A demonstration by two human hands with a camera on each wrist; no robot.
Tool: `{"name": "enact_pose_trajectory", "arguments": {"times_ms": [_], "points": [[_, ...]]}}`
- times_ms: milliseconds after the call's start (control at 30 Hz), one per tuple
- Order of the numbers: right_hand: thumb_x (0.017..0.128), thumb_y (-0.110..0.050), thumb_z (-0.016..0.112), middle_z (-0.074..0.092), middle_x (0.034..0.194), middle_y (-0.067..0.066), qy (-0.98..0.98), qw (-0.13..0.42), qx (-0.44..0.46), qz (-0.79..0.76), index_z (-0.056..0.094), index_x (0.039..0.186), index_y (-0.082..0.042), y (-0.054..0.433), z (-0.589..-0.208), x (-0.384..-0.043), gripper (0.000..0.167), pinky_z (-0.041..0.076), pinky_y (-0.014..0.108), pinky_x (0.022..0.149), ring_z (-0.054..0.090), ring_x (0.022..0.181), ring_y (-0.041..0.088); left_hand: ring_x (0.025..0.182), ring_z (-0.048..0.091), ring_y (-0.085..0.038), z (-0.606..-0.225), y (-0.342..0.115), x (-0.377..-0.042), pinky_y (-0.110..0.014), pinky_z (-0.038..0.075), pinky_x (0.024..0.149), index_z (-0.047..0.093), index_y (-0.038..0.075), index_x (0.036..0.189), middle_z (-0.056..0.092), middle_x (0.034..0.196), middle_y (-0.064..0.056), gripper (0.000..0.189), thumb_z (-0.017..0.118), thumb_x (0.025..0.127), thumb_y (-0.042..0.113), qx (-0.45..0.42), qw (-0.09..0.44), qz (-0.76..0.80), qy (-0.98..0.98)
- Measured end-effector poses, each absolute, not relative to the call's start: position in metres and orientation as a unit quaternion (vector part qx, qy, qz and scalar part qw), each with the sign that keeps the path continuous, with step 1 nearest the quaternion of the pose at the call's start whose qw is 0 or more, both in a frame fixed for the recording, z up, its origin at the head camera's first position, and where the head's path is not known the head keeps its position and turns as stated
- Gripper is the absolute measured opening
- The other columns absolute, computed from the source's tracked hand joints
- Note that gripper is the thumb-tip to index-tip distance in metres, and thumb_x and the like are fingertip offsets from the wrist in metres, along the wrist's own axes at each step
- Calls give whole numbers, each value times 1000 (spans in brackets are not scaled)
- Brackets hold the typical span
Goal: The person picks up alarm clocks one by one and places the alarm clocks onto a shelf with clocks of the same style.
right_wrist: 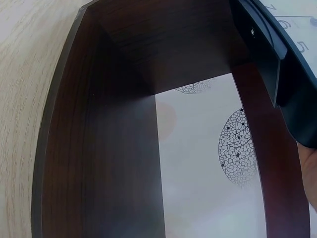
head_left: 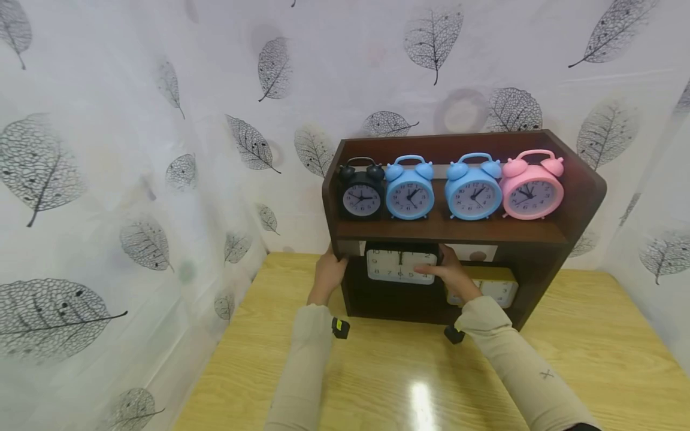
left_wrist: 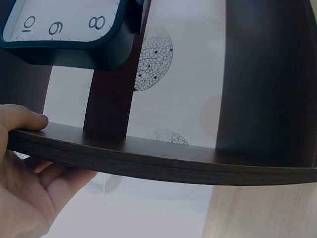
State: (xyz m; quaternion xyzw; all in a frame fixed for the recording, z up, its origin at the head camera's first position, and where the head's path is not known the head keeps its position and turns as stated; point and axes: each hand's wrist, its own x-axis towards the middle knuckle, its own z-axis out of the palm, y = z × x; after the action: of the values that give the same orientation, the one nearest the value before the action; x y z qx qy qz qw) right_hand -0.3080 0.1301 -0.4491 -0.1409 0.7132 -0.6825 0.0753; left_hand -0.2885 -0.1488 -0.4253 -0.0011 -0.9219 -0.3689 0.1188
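A dark brown wooden shelf (head_left: 447, 232) with two tiers stands on the table. My left hand (head_left: 327, 274) grips its left side panel (left_wrist: 148, 161), thumb on the inner face and fingers outside. In the lower tier, my right hand (head_left: 451, 274) holds a black rectangular clock (head_left: 388, 272) by its right end, thumb across the white dial. The clock is raised over the shelf's bottom board, as the left wrist view also shows. A yellow rectangular clock (head_left: 501, 282) sits to the right, partly behind my right hand. Most of that hand is out of the right wrist view.
On the upper tier stand a black twin-bell alarm clock (head_left: 361, 194), two blue ones (head_left: 409, 194) and a pink one (head_left: 532, 191). The wooden table (head_left: 388, 365) extends in front. Leaf-patterned sheeting (head_left: 215, 108) hangs behind and at both sides.
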Motion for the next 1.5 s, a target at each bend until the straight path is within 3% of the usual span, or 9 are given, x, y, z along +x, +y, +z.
{"name": "enact_pose_trajectory", "arguments": {"times_ms": [233,567,733,833,1000,1067,1167,1300,1500], "points": [[77,-7,73,9,158,15,713,62,-148,-683,12,150,-3,130,-455,-313,95,13,55,115,4,145,33,103,61,-43,-427,-150,-288,-53,47,86,39,4,141,61,119,-27,54,47,90,22,0,118,-366,-923],[77,-4,72,16,156,13,708,70,-150,-687,17,149,-5,127,-457,-318,91,22,50,113,17,141,32,105,61,-43,-427,-149,-290,-53,47,87,40,4,140,62,119,-26,54,48,90,23,3,120,-359,-926],[77,-1,71,23,152,12,699,75,-157,-694,22,148,-7,125,-461,-321,87,41,25,98,36,126,19,103,61,-42,-428,-149,-291,-53,48,86,39,4,140,62,118,-27,54,47,90,22,6,119,-360,-925],[78,-1,71,24,151,8,696,75,-165,-695,22,149,-8,125,-463,-323,87,43,15,90,40,117,6,104,61,-43,-426,-149,-290,-53,48,87,40,5,140,62,118,-26,54,48,90,21,6,120,-367,-923],[80,-3,69,40,126,0,699,76,-167,-691,21,148,-7,125,-467,-324,84,44,16,86,46,96,-1,106,60,-43,-427,-148,-291,-54,47,88,40,7,141,61,121,-25,53,49,91,21,12,115,-377,-919],[80,-2,69,39,120,-2,698,74,-167,-692,22,147,-5,125,-469,-326,83,46,17,84,47,92,5,107,60,-43,-428,-148,-292,-54,47,88,40,8,141,61,122,-24,52,49,91,22,11,115,-376,-919],[79,-1,68,31,141,1,696,76,-167,-694,18,149,-5,124,-471,-329,86,43,19,92,42,113,11,105,61,-42,-429,-148,-293,-54,47,87,40,8,141,62,121,-24,53,49,91,23,8,118,-372,-921],[79,0,68,10,157,10,687,82,-175,-701,11,151,-7,123,-472,-331,92,29,40,112,18,140,27,102,62,-42,-430,-148,-293,-54,48,85,38,6,142,62,120,-25,55,48,91,24,3,122,-368,-922],[79,1,68,-1,159,11,673,90,-178,-712,5,151,-6,121,-475,-334,96,7,54,116,-3,146,32,106,60,-42,-429,-149,-291,-54,47,88,38,6,142,60,123,-25,55,48,91,25,2,121,-371,-921]]}}
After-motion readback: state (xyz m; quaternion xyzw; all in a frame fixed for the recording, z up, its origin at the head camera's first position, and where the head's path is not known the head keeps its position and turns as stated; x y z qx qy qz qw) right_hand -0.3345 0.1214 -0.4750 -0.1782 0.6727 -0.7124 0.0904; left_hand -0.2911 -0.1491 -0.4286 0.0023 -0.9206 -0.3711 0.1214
